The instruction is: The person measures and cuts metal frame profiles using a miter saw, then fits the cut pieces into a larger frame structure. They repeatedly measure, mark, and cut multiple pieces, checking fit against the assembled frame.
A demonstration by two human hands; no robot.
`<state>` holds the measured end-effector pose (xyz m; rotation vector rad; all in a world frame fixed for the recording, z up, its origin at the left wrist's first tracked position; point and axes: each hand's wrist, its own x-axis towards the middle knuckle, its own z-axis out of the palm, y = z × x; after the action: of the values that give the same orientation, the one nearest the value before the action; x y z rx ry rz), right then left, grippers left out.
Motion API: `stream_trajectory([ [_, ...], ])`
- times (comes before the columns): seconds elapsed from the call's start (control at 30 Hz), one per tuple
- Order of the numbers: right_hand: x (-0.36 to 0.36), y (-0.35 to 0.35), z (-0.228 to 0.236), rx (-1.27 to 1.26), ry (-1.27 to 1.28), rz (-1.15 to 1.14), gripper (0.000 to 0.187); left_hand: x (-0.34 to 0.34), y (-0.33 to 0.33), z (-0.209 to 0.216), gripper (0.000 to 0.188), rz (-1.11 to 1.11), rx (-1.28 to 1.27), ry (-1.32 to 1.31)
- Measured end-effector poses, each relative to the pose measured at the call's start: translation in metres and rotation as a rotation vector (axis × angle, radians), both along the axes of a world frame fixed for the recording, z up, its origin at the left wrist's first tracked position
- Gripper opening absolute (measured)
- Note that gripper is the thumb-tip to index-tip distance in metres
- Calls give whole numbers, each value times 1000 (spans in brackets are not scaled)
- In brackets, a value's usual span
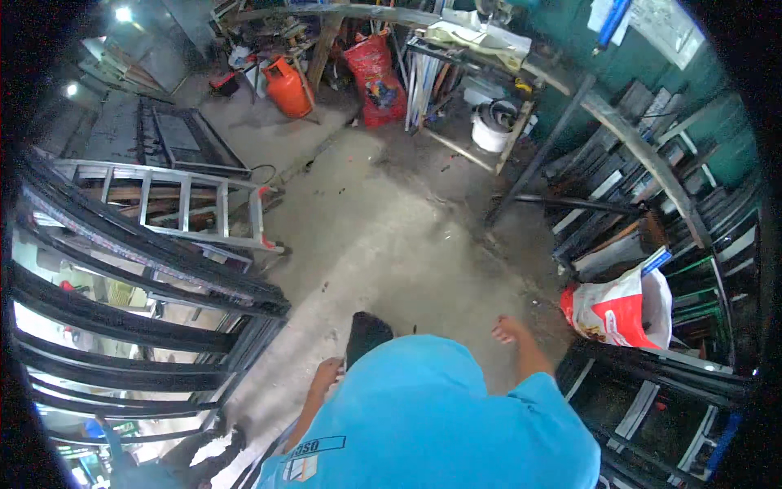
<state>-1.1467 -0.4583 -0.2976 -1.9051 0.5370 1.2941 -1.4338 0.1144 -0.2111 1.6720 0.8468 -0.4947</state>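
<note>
My left hand (328, 373) hangs low beside my blue shirt (423, 407), next to my dark trouser leg (366, 332). Its fingers look closed, and a pale edge shows below them; what it belongs to is too small to make out. On the other side, my right hand (508, 330) is held out over the concrete floor (391, 253). Its fingers are loosely bent and a little apart, with nothing visible in them. Neither hand touches any of the stacked material around me.
Dark metal bars (122, 318) and an aluminium ladder (183, 204) line the left. A red-and-white sack (611, 310) stands right. Ahead are an orange gas cylinder (287, 87), a red sack (376, 81) and a white bucket (491, 134). Another person (155, 469) is partly visible lower left.
</note>
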Motion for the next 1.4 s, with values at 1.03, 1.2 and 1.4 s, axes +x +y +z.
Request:
stream_trajectory([
  [1.03, 488, 98, 225, -3, -769, -638, 32, 707, 184, 72, 30, -314, 78, -112],
  [1.2, 601, 16, 181, -211, -1065, -729, 42, 810, 115, 89, 41, -388, 63, -227],
  [1.4, 701, -97, 89, -818, -1355, -675, 43, 896, 18, 141, 46, -840, -51, -101],
])
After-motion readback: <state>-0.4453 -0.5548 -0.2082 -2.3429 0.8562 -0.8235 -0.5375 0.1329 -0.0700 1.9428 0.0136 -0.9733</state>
